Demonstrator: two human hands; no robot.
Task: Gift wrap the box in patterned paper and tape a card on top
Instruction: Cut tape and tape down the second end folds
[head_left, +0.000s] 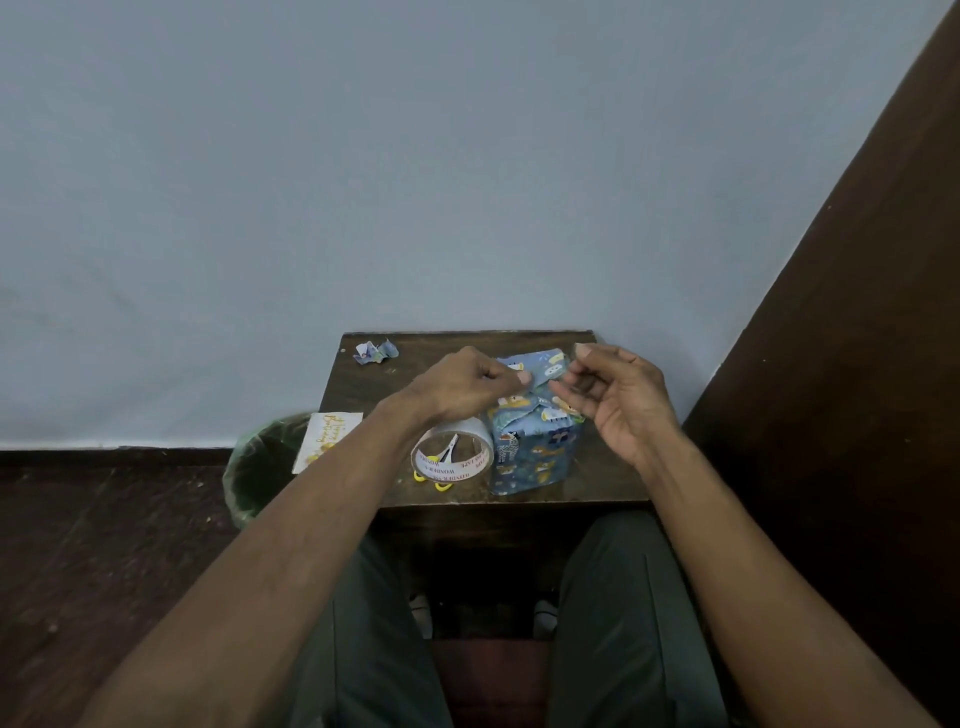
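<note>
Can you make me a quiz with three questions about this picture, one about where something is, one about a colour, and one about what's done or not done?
1. Where do the scissors lie?
A. Inside the ring of the tape roll
B. In the bin
C. On top of the wrapped box

2. What colour is most of the paper on the wrapped box?
A. Red
B. Blue
C. Green

3. What about the card?
A. Taped on top of the box
B. Held in the right hand
C. Lying on the table's left edge, not on the box

Answers:
1 A, the blades show through the roll's hole and the yellow handles poke out below it.
2 B, the paper is blue with little animals.
3 C, it sits apart from the box, over by the green-lined bin, with neither hand touching it.
</note>
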